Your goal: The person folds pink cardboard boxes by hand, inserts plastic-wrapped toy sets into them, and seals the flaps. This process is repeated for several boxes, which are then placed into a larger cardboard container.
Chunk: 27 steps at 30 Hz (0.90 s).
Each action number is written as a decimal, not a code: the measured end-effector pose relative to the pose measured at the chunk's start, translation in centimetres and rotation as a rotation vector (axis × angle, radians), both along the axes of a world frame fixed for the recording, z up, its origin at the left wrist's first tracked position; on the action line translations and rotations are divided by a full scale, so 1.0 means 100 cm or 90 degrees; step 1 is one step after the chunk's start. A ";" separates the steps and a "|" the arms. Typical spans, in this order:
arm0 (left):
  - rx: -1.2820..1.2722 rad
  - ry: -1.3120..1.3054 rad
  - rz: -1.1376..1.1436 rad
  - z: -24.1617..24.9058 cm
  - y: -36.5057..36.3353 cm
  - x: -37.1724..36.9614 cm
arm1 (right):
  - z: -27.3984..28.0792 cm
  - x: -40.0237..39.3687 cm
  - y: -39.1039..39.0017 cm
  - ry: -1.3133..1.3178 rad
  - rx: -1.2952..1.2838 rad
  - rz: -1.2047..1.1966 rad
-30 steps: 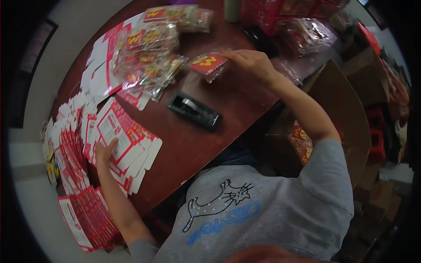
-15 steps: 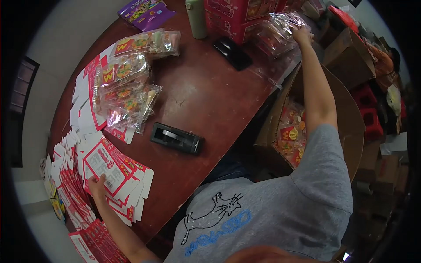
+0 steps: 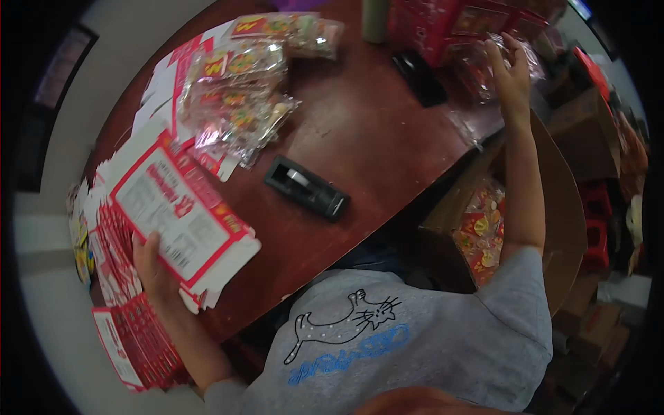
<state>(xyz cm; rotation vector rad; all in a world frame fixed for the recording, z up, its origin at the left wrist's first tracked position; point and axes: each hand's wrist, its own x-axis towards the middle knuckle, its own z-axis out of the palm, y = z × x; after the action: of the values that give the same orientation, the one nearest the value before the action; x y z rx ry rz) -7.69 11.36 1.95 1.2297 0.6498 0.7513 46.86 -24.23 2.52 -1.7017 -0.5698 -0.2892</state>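
My left hand (image 3: 150, 266) pinches the near edge of a flat white-and-red printed carton (image 3: 176, 207), thumb on top, and holds it up over the pile of similar flat cartons. At the upper right, my right hand (image 3: 512, 72) has its fingers apart beside shiny see-through plastic packs (image 3: 477, 72). Nothing shows between those fingers; whether they touch the plastic is hard to tell. More filled plastic packs (image 3: 238, 100) lie overlapped on flat cartons left of centre. A black tape dispenser (image 3: 306, 188) sits between my hands on the dark red table (image 3: 360, 145).
A black phone-like object (image 3: 419, 77) lies near a pink-red box (image 3: 443, 28) and a green bottle (image 3: 375, 21). Right of the table edge stands an open cardboard box (image 3: 443, 218) with colourful packs (image 3: 481, 232) inside. Folded red cartons (image 3: 142, 339) are stacked at lower left.
My left hand has lifted a carton off the pile. My right hand has loosened from the plastic packs, its fingers spreading apart. The whole view has shifted.
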 end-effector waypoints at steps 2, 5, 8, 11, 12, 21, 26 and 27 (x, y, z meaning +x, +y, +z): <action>0.016 0.014 -0.022 -0.011 -0.052 0.030 | -0.006 -0.104 0.050 0.067 0.011 0.339; 0.021 0.064 -0.079 -0.025 -0.119 0.067 | -0.027 -0.240 0.087 0.267 -0.118 0.643; -0.208 -0.091 -0.171 -0.018 -0.131 0.060 | -0.034 -0.267 0.098 0.400 -0.143 0.754; -0.244 -0.189 -0.213 -0.029 -0.137 0.038 | -0.036 -0.282 0.105 0.489 -0.162 0.801; -0.266 -0.254 -0.246 -0.031 -0.140 0.031 | -0.038 -0.288 0.106 0.505 -0.206 0.802; -0.033 0.026 0.000 -0.046 -0.123 0.016 | -0.043 -0.330 0.114 0.456 -0.117 0.759; 0.017 0.083 0.028 -0.083 -0.163 -0.003 | -0.052 -0.335 0.105 0.385 -0.171 0.738; -0.160 0.031 -0.022 -0.084 -0.177 -0.007 | -0.050 -0.334 0.105 0.387 -0.157 0.734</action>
<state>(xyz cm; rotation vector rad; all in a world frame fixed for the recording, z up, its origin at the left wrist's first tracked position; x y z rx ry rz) -8.39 -6.32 -6.47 1.0278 0.7373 0.5930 13.50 -13.69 -2.45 -1.3210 -1.0257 1.1117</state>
